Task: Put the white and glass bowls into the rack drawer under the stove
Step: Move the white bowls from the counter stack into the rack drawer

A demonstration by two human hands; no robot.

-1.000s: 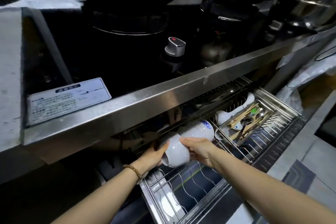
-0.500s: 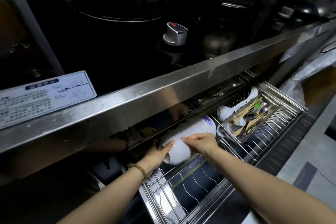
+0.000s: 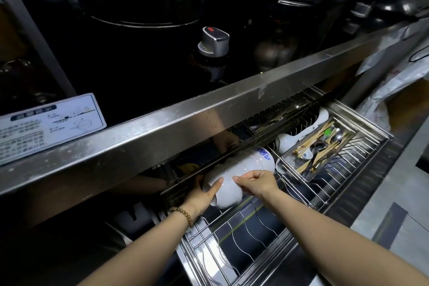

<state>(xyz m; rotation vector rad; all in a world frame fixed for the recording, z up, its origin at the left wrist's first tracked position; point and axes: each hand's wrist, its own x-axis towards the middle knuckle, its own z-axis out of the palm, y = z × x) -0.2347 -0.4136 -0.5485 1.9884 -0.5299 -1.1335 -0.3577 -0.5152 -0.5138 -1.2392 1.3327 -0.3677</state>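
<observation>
Since there's only the head view to go on, here's what it gives you: both arms reach down into the open rack drawer (image 3: 371, 126) below the stove's steel lip (image 3: 185, 132). The white bowl (image 3: 226, 193) is held between the two hands, tipped on its side, just above the wire prongs at the back left of the drawer. Its far end is pressed up against a stack of bowls (image 3: 255, 160), white with a blue pattern, that also lies on its side and tucks partly under the steel lip. The left hand (image 3: 202, 195) wraps the bowl from the left, thumb laid across the outside wall and the other fingers hidden behind it. There's a bead bracelet (image 3: 183, 215) on that wrist. The right hand (image 3: 257, 183) comes in from the right with its fingers curled, thumb and fingertips pinching the bowl's upper side. Whether the bowl is already resting on the wires or just hanging over them I honestly can't tell, it's dark under there. Further right in the same drawer sits a mesh cutlery basket (image 3: 292, 160) with chopsticks (image 3: 311, 139) in it, and a white spoon (image 3: 287, 140) lies just beside it. Up on the black stove top there's a silver knob (image 3: 214, 40) with a red mark, and a white label (image 3: 48, 123) over on the left.
</observation>
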